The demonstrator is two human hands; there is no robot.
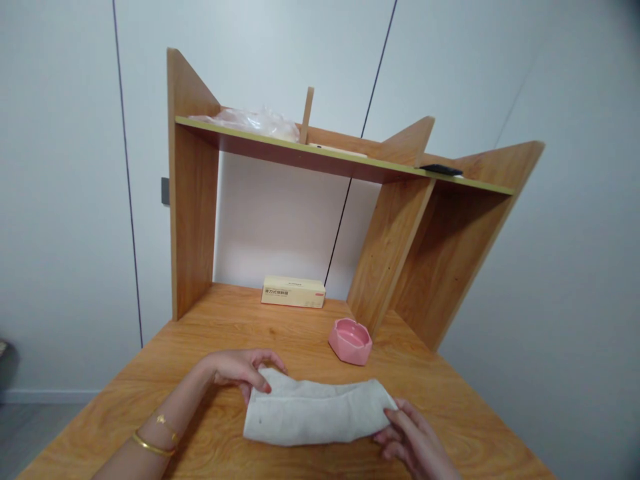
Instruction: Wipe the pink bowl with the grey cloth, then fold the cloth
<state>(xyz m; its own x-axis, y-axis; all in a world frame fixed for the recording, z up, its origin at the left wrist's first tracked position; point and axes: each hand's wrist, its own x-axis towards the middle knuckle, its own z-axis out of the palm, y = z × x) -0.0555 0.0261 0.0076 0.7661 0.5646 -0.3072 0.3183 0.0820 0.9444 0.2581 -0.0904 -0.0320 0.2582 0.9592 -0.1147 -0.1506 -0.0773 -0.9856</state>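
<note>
Head view: at the far left stands a pale wall (75, 200) with a dark seam running down it; a grey plate (165, 191) shows just beside the wooden shelf unit (195, 227), which rises from the far side of the wood-grained desk (470, 427); nearer, a forearm wearing a gold bangle (153, 447) and a finer gold bracelet (164, 420) reaches in from the left; clear crumpled plastic (255, 123) lies on the upper shelf, toward its left; the left hand (245, 370) is partly curled, thumb on top, pinching the left end of a pale folded cloth (315, 413); that cloth stretches left to right over the near middle of the desk, though I cannot tell whether it rests on the wood or is slightly raised; beyond it, a cream box (293, 292) with printed lettering sits far back; a pink faceted dish (351, 341) stands right of the box and nearer; the right hand (413, 433) is mostly closed, thumb over the cloth's right end, fingers bent below; a flat black object (443, 170) lies on the upper shelf, toward the right.
</note>
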